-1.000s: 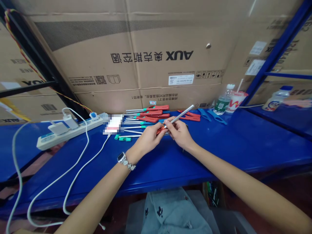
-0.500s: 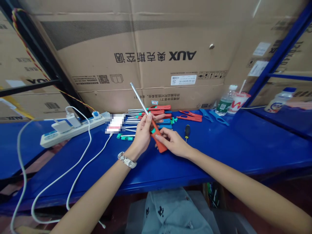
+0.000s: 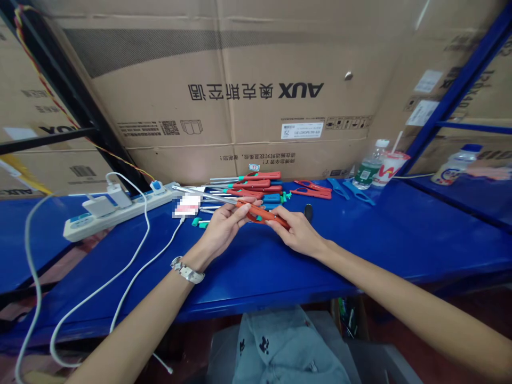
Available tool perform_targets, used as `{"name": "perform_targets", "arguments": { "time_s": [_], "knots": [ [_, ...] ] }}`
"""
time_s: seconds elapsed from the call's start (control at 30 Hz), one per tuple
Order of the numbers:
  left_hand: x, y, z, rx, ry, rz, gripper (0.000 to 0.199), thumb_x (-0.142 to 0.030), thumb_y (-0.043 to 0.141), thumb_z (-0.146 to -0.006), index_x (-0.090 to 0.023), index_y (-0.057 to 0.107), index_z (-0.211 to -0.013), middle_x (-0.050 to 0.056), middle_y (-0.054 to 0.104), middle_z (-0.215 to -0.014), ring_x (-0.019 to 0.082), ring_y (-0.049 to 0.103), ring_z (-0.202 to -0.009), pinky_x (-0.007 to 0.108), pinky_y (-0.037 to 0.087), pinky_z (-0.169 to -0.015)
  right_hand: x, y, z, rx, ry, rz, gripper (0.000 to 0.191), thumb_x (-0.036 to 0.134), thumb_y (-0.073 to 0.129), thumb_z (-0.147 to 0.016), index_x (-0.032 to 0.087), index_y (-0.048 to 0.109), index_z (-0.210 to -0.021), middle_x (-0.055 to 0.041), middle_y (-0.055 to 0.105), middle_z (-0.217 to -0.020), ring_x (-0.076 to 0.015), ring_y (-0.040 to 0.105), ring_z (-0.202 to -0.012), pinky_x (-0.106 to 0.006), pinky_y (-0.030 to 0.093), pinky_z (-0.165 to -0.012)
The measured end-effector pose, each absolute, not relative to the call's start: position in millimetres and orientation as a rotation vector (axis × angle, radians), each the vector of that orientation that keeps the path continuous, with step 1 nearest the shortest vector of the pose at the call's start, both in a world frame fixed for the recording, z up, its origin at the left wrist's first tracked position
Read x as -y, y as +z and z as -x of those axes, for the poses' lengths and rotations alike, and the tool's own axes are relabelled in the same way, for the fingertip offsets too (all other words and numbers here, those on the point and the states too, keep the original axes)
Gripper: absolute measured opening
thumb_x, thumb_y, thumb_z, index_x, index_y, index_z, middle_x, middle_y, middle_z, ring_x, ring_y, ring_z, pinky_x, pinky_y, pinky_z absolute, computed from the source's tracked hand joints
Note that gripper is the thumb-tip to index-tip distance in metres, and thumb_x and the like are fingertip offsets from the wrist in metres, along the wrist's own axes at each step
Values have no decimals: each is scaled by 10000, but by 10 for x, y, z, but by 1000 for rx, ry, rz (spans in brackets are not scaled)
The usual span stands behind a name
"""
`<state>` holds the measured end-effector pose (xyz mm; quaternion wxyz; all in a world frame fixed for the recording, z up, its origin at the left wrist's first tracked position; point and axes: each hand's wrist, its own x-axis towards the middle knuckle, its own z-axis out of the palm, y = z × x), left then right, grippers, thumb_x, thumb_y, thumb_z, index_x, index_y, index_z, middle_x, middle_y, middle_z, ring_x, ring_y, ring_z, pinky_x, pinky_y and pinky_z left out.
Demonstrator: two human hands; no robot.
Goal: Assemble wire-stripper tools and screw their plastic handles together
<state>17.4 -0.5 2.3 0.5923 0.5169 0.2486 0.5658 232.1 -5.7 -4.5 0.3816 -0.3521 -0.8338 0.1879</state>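
Note:
Both my hands hold an orange-handled stick lighter [image 3: 262,213] with a green trigger and a long metal tube. The tube lies nearly flat, slanting up to the left over the table. My left hand [image 3: 224,226] is closed on the front of the handle, near where the tube starts. Around the rear end of the handle, my right hand [image 3: 300,232] has its thumb and fingers wrapped. Just behind are several red and blue stick lighters [image 3: 260,175] laid side by side, partly hidden by the held one. Small green parts [image 3: 196,221] lie by my left hand.
Red handle shells [image 3: 320,193] and blue handle shells [image 3: 358,192] lie behind on the right. A screwdriver [image 3: 308,212] is beside my right hand. A bottle [image 3: 368,170], a cup [image 3: 390,168], a power strip [image 3: 84,226] and white cables [image 3: 146,240] flank the blue table [image 3: 380,250].
The held lighter has swung from steeply upright to almost flat, its tube tip dropping down and left. My left hand has shifted left with it; both hands keep hold.

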Motion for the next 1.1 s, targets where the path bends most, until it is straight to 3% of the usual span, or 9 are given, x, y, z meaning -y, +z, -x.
{"name": "perform_targets", "arguments": {
  "time_s": [0.3, 0.53, 0.67, 0.8, 0.9, 1.0, 1.1],
  "knots": [
    [63, 84, -223, -711, 1409, -1178, 418, -433, 921, -689, -114, 753, -900, 154, 800, -915, 309, 770, -952, 413, 623, -824, 117, -35, -2312, 2111, 526, 906, 254, 440, 480, -1027, 220, 586, -957, 2, 630, -723, -144, 543, -590, -269, 387, -590],
    [55, 23, -400, -575, 1433, -1003, 410, -411, 917, -717, -176, 750, -1008, 71, 792, -956, 194, 742, -921, 287, 584, -816, 144, -72, -2218, 1975, 620, 915, 251, 449, 505, -1021, 219, 596, -977, 34, 614, -632, -124, 533, -514, -260, 408, -565],
    [71, 8, -524, -543, 1354, -1042, 492, -520, 851, -774, -167, 729, -1094, 94, 773, -1011, 243, 723, -1000, 324, 579, -805, 176, -154, -2051, 1818, 865, 907, 305, 514, 492, -1016, 224, 574, -972, 53, 605, -597, -106, 509, -420, -236, 395, -469],
    [65, 25, -623, -580, 1403, -964, 412, -558, 790, -820, -179, 678, -933, 61, 735, -861, 240, 725, -931, 347, 568, -803, 174, -230, -1908, 1715, 1024, 887, 369, 567, 456, -1019, 219, 578, -1040, 79, 538, -510, -116, 477, -357, -236, 397, -423],
    [43, 46, -696, -597, 1492, -893, 380, -516, 764, -859, -205, 566, -764, -24, 591, -639, 185, 692, -764, 322, 556, -782, 158, -246, -1867, 1727, 969, 900, 397, 539, 427, -1034, 211, 619, -1147, 38, 579, -552, -159, 580, -467, -275, 486, -521],
    [32, 75, -763, -549, 1547, -825, 394, -458, 730, -902, -211, 502, -697, -65, 450, -562, 132, 596, -638, 301, 546, -786, 157, -226, -1870, 1753, 824, 864, 382, 482, 412, -1048, 209, 635, -1195, -64, 738, -901, -220, 714, -829, -328, 544, -769],
    [40, 95, -825, -497, 1541, -775, 446, -421, 725, -912, -213, 429, -651, -78, 364, -562, 106, 514, -594, 298, 542, -829, 178, -190, -1889, 1778, 731, 895, 374, 442, 390, -1059, 198, 637, -1198, -110, 736, -1152, -256, 690, -1072, -354, 502, -912]
  ]
}}
